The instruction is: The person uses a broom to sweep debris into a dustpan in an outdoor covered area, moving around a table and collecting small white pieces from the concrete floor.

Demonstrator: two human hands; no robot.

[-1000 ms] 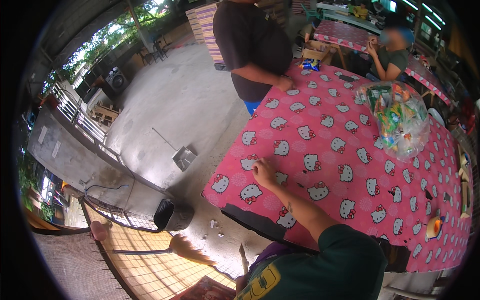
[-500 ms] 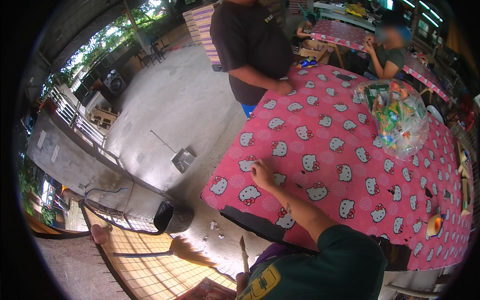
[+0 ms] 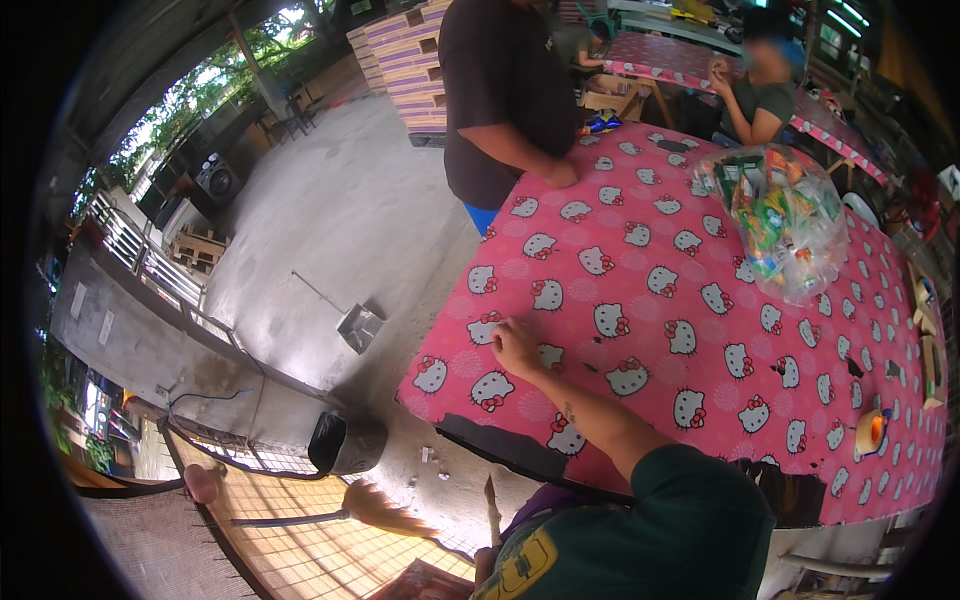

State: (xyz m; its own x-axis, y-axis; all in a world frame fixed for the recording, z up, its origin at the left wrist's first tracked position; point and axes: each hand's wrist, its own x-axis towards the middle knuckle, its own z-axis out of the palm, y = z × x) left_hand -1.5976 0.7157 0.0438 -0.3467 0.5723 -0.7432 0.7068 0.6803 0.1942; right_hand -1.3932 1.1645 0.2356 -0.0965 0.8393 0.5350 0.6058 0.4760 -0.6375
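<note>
Pink tablecloth [image 3: 700, 300] fills our right half; our left hand [image 3: 515, 345] still presses on it at seven o'clock, fingers curled, holding nothing. A person's hand [image 3: 560, 175] stays at twelve o'clock. Right hand's out of sight.

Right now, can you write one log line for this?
left hand: pressed flat on pink cartoon-cat tablecloth | right hand: not in view | clear bag of snacks: further up table

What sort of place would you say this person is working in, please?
Probably a roofed, open-sided yard or outdoor eating area: long tables under a pink cartoon-cat tablecloth stand on a bare concrete floor, a clear bag of snack packets lies on one, and trees show beyond.
</note>
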